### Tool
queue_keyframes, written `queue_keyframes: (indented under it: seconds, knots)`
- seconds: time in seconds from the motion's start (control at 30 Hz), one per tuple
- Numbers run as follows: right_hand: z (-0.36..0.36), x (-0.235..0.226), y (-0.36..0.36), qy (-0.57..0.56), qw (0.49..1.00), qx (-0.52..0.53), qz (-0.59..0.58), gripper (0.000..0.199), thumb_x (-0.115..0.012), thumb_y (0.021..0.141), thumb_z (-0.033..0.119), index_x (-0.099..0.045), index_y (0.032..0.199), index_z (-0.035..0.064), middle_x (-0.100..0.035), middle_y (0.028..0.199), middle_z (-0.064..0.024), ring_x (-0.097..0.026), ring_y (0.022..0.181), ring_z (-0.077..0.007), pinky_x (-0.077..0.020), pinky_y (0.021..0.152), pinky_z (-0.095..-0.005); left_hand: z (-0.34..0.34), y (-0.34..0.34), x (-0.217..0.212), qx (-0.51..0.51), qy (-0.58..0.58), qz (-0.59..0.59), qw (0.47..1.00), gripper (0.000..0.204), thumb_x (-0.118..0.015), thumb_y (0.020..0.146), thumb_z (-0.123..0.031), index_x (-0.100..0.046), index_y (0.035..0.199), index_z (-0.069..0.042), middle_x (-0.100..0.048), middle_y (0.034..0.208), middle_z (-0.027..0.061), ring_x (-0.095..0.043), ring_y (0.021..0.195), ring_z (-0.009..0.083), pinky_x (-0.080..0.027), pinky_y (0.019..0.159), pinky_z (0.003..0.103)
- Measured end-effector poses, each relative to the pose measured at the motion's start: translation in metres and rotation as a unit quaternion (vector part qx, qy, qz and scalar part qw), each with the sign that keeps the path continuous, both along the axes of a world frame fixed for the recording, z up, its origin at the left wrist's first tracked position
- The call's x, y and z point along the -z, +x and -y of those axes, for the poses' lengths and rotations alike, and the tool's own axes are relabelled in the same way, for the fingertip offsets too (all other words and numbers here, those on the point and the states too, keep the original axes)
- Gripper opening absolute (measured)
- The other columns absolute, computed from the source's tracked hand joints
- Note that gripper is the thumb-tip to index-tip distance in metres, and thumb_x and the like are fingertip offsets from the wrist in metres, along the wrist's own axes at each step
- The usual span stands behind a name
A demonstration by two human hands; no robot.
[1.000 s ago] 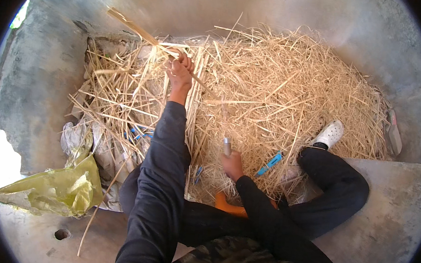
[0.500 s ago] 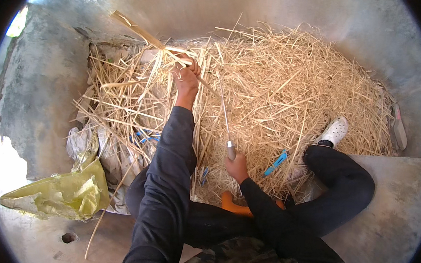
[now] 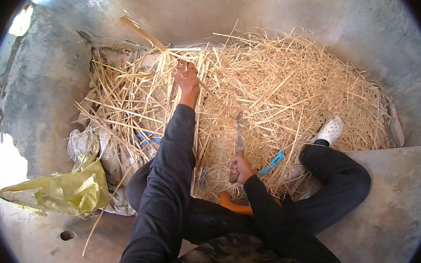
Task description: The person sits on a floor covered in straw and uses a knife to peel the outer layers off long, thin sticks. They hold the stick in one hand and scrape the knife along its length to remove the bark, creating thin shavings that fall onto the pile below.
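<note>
Head view, and we have two hands at work over a wide spread of pale shavings (image 3: pixel 298 84)! Out in front, the left hand (image 3: pixel 187 78) has its fingers curled closed around a split strip (image 3: pixel 143 33), though curls of fibre partly cover the fingertips. And look at that strip: its broad, flat end juts up and away to the left, frayed where it nears the grip, while a thinner length slants down from the fist towards the right.

Lower down, nearer the body, here's the right hand (image 3: pixel 241 169), fingers wrapped round the handle of a knife (image 3: pixel 240 134), blade pointing away from the person. The blade's far end is close to the lower stretch of the strip; whether they touch, I can't tell.

Just right of that hand lies a light-blue tool (image 3: pixel 272 162) on the shavings, and beyond it a white clog (image 3: pixel 329 131) is planted on the person's right foot. Over on the left, loose strips (image 3: pixel 129 95) criss-cross in a tangle, with a yellow sack (image 3: pixel 62 189) crumpled below them. An orange object (image 3: pixel 234 203) shows beside the right sleeve, and a grey concrete wall (image 3: pixel 230 9) curves behind it all.
</note>
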State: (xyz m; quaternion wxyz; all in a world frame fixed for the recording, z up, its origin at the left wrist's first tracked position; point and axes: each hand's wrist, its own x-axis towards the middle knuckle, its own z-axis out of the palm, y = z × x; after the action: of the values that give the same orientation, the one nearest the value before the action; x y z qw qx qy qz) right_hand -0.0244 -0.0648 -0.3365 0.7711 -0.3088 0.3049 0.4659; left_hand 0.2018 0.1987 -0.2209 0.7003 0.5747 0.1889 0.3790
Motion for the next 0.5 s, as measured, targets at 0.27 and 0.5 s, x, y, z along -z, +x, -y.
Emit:
queue_keyframes:
  seconds: [0.27, 0.5]
  knots:
    - [-0.062, -0.071, -0.006, -0.315, 0.799, -0.027, 0.511, 0.017, -0.059, 0.077, 0.012, -0.052, 0.075, -0.0034, -0.053, 0.058, -0.0108, -0.056, 0.050, -0.0246, -0.0446, 0.052, -0.0394, 0.106, -0.032, -0.061, -0.157, 0.186, -0.120, 0.962, 0.030, -0.047, 0.093, -0.020, -0.057, 0.094, 0.008, -0.056, 0.077, 0.0073, -0.049, 0.072, 0.0134, -0.041, 0.062, 0.030]
    - [-0.032, 0.074, -0.017, -0.375, 0.877, -0.108, 0.279, 0.021, -0.061, 0.073, 0.012, -0.054, 0.077, -0.0072, -0.057, 0.060, -0.0199, -0.058, 0.053, -0.0335, -0.0455, 0.055, -0.0442, 0.085, -0.020, -0.044, -0.153, 0.133, -0.151, 0.967, 0.044, -0.044, 0.095, -0.035, -0.049, 0.103, 0.008, -0.054, 0.089, 0.0098, -0.052, 0.073, 0.0180, -0.043, 0.063, 0.031]
